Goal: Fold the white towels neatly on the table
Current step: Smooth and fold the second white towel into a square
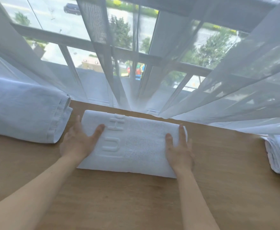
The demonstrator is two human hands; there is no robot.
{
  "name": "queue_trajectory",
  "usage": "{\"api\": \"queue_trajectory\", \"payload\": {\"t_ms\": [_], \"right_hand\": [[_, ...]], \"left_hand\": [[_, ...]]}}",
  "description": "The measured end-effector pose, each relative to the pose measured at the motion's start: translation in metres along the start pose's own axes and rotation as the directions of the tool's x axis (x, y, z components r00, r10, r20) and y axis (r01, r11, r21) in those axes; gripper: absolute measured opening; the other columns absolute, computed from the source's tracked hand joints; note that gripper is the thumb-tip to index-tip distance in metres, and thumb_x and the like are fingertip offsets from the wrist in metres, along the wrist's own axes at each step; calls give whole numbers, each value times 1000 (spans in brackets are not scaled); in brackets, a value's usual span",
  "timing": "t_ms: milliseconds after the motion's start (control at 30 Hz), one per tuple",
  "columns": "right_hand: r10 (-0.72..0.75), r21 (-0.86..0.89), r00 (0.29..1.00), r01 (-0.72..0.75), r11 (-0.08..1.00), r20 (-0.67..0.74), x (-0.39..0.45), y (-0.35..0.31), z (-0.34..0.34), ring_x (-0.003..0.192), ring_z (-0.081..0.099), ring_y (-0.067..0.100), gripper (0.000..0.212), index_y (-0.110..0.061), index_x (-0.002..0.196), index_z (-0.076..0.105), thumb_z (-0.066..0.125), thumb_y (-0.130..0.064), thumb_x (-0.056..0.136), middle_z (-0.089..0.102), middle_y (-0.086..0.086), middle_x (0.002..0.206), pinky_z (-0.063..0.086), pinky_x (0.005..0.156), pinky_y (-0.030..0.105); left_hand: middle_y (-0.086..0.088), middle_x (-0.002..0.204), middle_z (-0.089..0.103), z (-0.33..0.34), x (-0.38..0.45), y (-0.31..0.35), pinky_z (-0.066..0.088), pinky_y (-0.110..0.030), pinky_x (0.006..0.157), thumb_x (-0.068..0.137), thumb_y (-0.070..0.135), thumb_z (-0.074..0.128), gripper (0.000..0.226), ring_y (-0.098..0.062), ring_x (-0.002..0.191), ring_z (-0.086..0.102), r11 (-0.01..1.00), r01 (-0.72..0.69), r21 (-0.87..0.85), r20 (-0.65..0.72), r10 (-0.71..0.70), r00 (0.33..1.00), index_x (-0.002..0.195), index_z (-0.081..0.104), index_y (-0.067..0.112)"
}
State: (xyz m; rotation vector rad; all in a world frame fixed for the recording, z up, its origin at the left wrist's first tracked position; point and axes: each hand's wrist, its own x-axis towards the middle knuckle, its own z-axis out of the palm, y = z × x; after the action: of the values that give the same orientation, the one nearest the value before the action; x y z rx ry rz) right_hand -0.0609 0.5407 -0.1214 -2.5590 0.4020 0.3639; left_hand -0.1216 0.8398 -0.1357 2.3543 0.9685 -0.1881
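Folded white towel (132,143) lies flat mid-bench (136,201), thick rectangle w/ raised lettering on top. Left hand (77,141) & right hand (179,151) press its ends, fingers straight, grip released. 2 other towel piles (25,113) at bench sides.

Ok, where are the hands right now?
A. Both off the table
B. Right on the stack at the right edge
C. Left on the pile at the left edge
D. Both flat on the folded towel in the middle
D: the left hand and right hand both lie with straight fingers on the folded towel.
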Motion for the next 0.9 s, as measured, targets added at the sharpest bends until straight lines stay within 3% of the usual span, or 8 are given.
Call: {"api": "queue_trajectory", "payload": {"t_ms": [67,133,300,467,567,700,800,900], "right_hand": [[67,113,998,-67,991,3,6,4,-2,137,42,33,77,-44,155,3,41,-68,93,35,5,157,33,108,47],[117,199,993,-118,973,20,12,4,-4,135,45,33,87,-32,156,7,50,-67,89,43,6,152,36,108,46],[228,258,972,-237,937,63,21,5,-6,120,54,34,87,-19,144,33,55,-74,81,56,10,133,44,101,45],[240,365,969,-246,898,62,11,3,-5,105,50,27,82,-19,139,41,56,-75,81,54,8,127,39,87,38],[230,438,969,-245,865,89,-6,-2,-4,101,49,25,73,-24,133,43,57,-73,81,51,-1,114,40,88,40],[213,518,976,-208,830,50,-43,-20,-2,106,53,24,63,-38,128,44,60,-72,77,54,-9,115,43,96,43],[189,536,982,-154,830,-10,-71,-52,1,106,51,24,68,-35,135,43,60,-71,80,52,-7,116,41,95,43],[156,546,986,-104,831,-50,-97,-100,14,102,48,21,61,-31,134,46,61,-65,85,51,-7,112,40,94,40]], "left_hand": [[-5,112,64,-5,1,2,50,-45,82,51,106,32,117,-30,103,60,995,95,-19,51,-93,994,120,52,15],[-3,97,64,-11,3,5,50,-41,76,45,106,36,115,-28,91,61,981,176,-84,122,-165,979,107,59,13],[-7,94,72,-14,7,13,53,-46,90,34,101,54,106,-30,88,67,858,349,-376,287,-251,925,93,69,14],[4,82,77,-29,-2,8,56,-40,77,44,95,64,86,-23,82,72,810,300,-504,312,-153,938,91,75,23],[8,81,77,-46,-11,-1,57,-43,82,47,93,64,78,-20,86,72,800,239,-550,281,-92,955,92,75,30],[4,93,77,-81,-13,-19,56,-47,91,48,93,65,83,-22,91,72,789,189,-584,278,-25,960,99,74,28],[5,84,77,-118,-8,-42,57,-47,88,49,95,63,82,-23,85,73,787,162,-596,269,6,963,93,76,26],[7,76,76,-162,8,-71,58,-44,81,47,100,57,87,-21,80,73,800,114,-589,210,16,977,87,75,25]]}}
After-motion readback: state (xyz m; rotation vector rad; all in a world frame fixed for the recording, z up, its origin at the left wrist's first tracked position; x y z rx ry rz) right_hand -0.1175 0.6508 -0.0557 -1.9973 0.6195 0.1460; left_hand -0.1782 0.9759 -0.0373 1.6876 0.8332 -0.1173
